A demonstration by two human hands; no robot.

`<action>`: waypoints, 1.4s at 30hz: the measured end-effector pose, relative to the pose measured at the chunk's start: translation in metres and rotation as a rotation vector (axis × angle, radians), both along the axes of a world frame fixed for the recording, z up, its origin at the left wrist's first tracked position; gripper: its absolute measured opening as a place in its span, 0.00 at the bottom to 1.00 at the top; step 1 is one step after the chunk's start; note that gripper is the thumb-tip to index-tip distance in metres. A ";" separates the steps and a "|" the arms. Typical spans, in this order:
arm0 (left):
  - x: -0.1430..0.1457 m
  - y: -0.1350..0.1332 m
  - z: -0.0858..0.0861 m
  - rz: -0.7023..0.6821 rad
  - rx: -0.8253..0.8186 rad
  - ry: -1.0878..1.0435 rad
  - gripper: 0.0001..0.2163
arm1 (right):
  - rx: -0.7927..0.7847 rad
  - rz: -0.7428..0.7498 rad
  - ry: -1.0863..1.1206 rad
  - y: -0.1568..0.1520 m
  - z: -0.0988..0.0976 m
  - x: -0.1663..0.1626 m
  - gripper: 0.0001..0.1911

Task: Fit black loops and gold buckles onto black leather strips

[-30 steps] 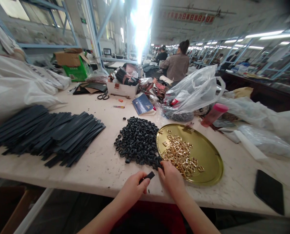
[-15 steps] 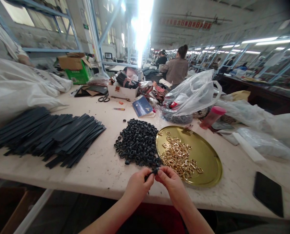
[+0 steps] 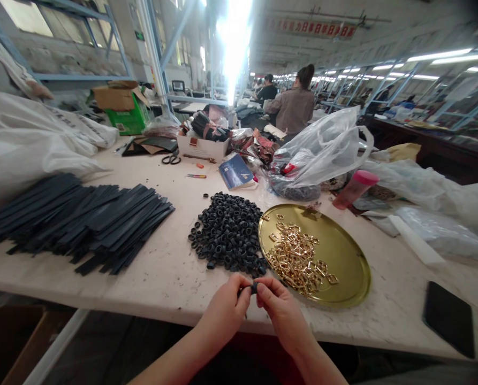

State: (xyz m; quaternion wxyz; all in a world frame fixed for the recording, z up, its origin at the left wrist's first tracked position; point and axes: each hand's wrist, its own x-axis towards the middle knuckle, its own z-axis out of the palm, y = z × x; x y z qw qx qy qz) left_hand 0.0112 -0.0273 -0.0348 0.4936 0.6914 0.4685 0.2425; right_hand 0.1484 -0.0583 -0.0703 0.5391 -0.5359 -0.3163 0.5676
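At the table's near edge my left hand [image 3: 226, 309] and my right hand [image 3: 279, 306] meet, fingers pinched together on a small black loop and strap end [image 3: 252, 288]. Just beyond them lies a heap of black loops [image 3: 227, 231]. To its right a round gold tray [image 3: 343, 251] holds a pile of gold buckles [image 3: 298, 259]. A stack of black straps [image 3: 82, 220] lies at the left.
A black phone [image 3: 449, 318] lies near the right front edge. Clear plastic bags [image 3: 323, 149], a pink-capped bottle [image 3: 353, 188], a blue booklet [image 3: 235, 172], scissors [image 3: 170, 159] and a box [image 3: 202, 147] crowd the back. Large white bags [image 3: 25, 144] sit left. People stand farther off.
My right hand has come off the heap beside the gold tray and joined my left; both now pinch the small black piece together, closer to me.
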 end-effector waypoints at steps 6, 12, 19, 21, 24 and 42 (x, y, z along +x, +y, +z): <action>0.002 -0.003 0.000 0.050 -0.063 -0.130 0.07 | -0.006 0.006 0.093 -0.001 0.001 -0.011 0.14; -0.012 0.001 -0.008 -0.076 -0.193 -0.185 0.11 | 0.028 -0.028 -0.123 0.002 0.006 -0.005 0.14; -0.016 0.003 -0.008 -0.021 -0.212 -0.156 0.10 | 0.017 0.044 0.012 -0.005 0.014 -0.009 0.21; -0.018 0.004 -0.006 -0.010 -0.179 -0.080 0.11 | -0.029 0.062 0.101 -0.008 0.016 -0.009 0.18; -0.019 0.004 -0.002 0.011 -0.093 0.068 0.11 | -0.127 0.211 0.243 -0.010 0.019 -0.009 0.17; -0.018 0.000 0.005 -0.096 -0.419 -0.292 0.10 | 0.207 0.116 -0.512 -0.009 0.011 -0.003 0.09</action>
